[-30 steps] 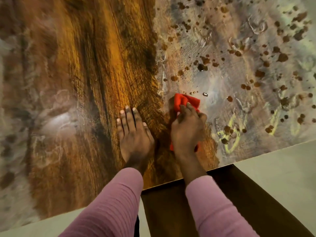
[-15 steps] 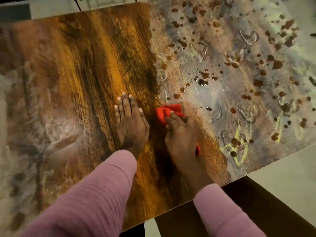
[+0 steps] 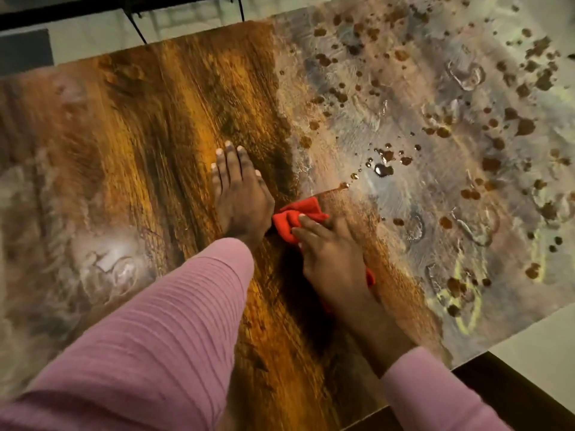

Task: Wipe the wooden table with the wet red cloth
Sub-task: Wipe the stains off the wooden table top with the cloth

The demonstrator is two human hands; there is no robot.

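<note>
One crumpled red cloth (image 3: 297,216) lies bunched under the right hand (image 3: 333,259).

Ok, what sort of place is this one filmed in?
Likely an indoor room, perhaps a home: a smeared, spotted wooden table, pale floor around it, and thin black legs of some stand beyond the far edge.

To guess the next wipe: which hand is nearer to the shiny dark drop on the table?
Right. The right hand, pressing the red cloth, is below-left of the drop; the left hand lies flat farther left.
</note>
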